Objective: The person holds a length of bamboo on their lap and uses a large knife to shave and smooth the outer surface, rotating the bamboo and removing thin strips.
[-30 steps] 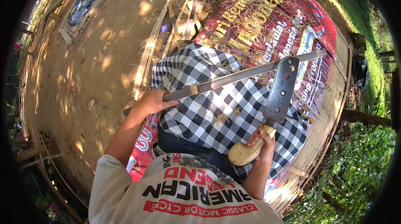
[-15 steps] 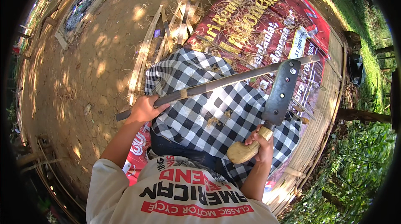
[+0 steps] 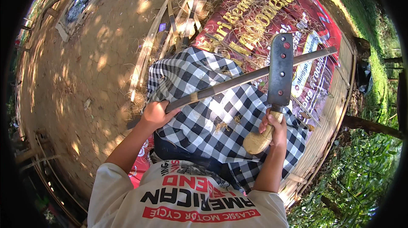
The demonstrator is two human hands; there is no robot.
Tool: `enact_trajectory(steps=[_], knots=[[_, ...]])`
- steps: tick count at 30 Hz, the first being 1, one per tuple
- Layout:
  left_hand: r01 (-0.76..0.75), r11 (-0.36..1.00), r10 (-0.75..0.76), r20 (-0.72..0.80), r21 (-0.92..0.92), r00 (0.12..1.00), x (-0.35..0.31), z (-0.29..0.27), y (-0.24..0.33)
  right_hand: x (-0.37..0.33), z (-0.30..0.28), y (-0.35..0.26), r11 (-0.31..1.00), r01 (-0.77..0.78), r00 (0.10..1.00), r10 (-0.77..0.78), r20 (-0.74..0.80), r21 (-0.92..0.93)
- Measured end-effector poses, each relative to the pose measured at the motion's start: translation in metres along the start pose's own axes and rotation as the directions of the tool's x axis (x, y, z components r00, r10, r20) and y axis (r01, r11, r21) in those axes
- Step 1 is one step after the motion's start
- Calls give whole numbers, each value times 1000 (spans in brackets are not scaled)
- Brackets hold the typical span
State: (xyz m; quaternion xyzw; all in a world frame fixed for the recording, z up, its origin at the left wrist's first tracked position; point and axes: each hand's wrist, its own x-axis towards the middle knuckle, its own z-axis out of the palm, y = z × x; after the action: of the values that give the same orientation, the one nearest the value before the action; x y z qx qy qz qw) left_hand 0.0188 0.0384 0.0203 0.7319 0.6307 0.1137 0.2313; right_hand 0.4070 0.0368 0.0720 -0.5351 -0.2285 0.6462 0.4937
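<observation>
My left hand (image 3: pixel 156 115) is closed around the near left end of a long, dark bamboo strip (image 3: pixel 225 84). From there the strip slants up to the right across my lap, its far end over the banner. In my right hand (image 3: pixel 275 130) is the pale wooden handle of a broad machete (image 3: pixel 280 68); a rounded knob ends the handle. The dark blade, with several round holes, points away from me, nearly upright in the view. It crosses in front of the strip; whether the two touch I cannot tell. A black-and-white checked cloth (image 3: pixel 212 121) covers my legs.
Beyond the cloth a dark red banner (image 3: pixel 221 32) lies on a slatted bamboo platform (image 3: pixel 325 121), strewn with thin curled shavings (image 3: pixel 255 15). Several split bamboo strips (image 3: pixel 146 51) lie on the bare earth ground (image 3: pixel 97 92). Leafy plants (image 3: pixel 352 172) stand to the right.
My right hand has moved away from me and slightly right, and the machete's blade has swung left toward upright. The bamboo strip has shifted a little to the right with my left hand.
</observation>
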Motion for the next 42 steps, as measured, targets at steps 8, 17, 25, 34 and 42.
enact_trajectory(steps=[8, 17, 25, 34, 42], knots=[[39, 998, -36, 62, -45, 997, 5, -6, -3, 0, 5, 11, 969, -241, 969, 243, 38, -59], [74, 997, -69, 121, -34, 990, 12, -6, -7, -3, 40, 44, 913, -242, 907, 333, 257, -329], [50, 997, -46, 66, -60, 997, 10, 6, -11, 5, 55, 31, 974, -167, 977, 184, 110, -150], [59, 994, -48, 110, -95, 993, 11, 5, -12, 1, 54, 20, 956, -145, 977, 179, 115, -256], [17, 997, -9, 119, -69, 993, 11, 2, -13, -11, 60, 52, 949, -212, 946, 259, 197, -232]])
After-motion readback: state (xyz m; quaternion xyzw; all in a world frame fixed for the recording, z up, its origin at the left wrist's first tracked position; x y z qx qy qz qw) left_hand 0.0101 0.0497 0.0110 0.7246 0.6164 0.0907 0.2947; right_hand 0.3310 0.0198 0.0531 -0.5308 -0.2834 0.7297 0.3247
